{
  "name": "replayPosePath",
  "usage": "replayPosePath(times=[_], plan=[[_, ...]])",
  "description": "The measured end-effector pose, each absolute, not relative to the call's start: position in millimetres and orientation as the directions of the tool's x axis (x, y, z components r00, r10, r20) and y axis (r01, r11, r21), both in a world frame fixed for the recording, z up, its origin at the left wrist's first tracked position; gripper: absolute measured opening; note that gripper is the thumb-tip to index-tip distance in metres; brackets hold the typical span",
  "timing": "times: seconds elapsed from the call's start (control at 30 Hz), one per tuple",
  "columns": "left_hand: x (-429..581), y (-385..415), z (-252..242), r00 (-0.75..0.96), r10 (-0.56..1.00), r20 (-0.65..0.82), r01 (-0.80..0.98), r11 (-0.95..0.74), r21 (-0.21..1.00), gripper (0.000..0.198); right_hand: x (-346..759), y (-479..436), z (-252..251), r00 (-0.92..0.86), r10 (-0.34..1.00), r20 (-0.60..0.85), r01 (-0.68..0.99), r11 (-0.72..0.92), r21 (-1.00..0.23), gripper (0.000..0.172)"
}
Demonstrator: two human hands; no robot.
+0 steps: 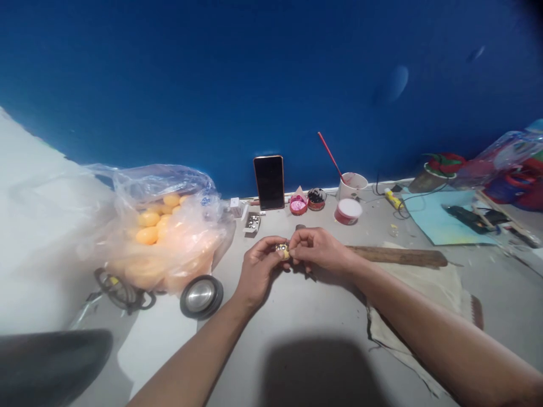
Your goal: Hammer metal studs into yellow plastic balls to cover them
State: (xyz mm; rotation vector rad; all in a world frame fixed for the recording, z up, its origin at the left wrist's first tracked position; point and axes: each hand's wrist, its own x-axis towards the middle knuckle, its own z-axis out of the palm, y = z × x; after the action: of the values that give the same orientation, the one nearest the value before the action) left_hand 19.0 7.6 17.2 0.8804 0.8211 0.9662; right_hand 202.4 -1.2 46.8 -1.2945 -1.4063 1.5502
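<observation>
Far left of my grip sits a clear plastic bag [190, 176] of yellow-orange rounded pieces [147, 236]; blue print on its right side is too blurred to read. Nearer me and left of my grip is a black-rimmed metal disc [201, 297]. Just beyond my fingers is an open little box [251, 231] of shiny bits. My left hand [258, 271] has thumb and fingers clamped on a small yellow piece [283, 247] with dark and pale spots. Behind it a dark-screened phone [270, 182] stands upright. My right hand [316, 249] brings its fingertips together at the piece's right edge; whether they pinch anything, I cannot tell. Beyond that hand, to the right, is a white-topped tub [348, 207], its red side label illegible. Farther right lies a yellow tube [392, 198], its dark markings too small to read.
</observation>
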Motion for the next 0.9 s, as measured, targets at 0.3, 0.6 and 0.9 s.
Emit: replayPosePath(times=[0.3,0.6,0.9], plan=[[16,17,11,0.326,0.931,-0.164,-0.453,0.306,0.837,0.036,213,7,42,-0.146,0.977,-0.155,0.242,-0.117,-0.963,0.010],[14,17,13,0.264,0.945,-0.193,-0.460,0.300,0.836,0.033,236,12,53,-0.147,0.982,-0.117,0.723,0.027,-0.690,0.007],[14,16,11,0.265,0.955,-0.130,-0.433,0.239,0.869,0.024,243,11,56,-0.236,0.935,-0.263,0.887,0.097,-0.451,0.038]])
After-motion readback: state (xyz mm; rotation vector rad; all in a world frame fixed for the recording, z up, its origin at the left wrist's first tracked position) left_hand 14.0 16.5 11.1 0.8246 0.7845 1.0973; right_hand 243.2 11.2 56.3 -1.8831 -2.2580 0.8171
